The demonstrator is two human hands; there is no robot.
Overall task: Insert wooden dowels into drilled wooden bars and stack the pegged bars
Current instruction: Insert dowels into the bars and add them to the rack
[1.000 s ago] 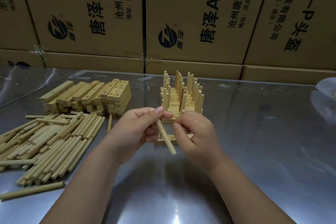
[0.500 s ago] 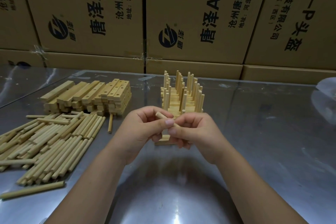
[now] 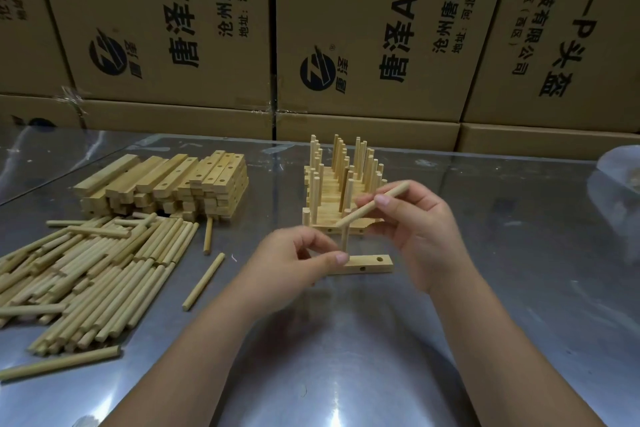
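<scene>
**Second dowel held slanted over a half-pegged bar**

The bar (image 3: 372, 266) lies flat on the table (image 3: 519, 288), near the front edge of the pegged stack (image 3: 341, 184). One upright dowel (image 3: 344, 241) stands in it, and a hole at the right end is open. The left hand (image 3: 298, 262) pinches the bar's left end by that dowel's foot. The right hand (image 3: 422, 229) grips a second dowel (image 3: 375, 204), well tilted.

Risks:
- Going in at this slant, the dowel could jam or sit crooked.
- The bar is held at one end only, so a push at the far hole may tip or slide it on the shiny metal.
- The dowel's low tip is close to the stack's pegs and could knock them.

Hard to tell:
- The bar's left end is under fingers.
- Unclear how deep the upright dowel sits.
- Unclear whether the held dowel's tip touches the upright one.
- A pale thing (image 3: 620, 173) at the right edge is cut off and blurry.
</scene>
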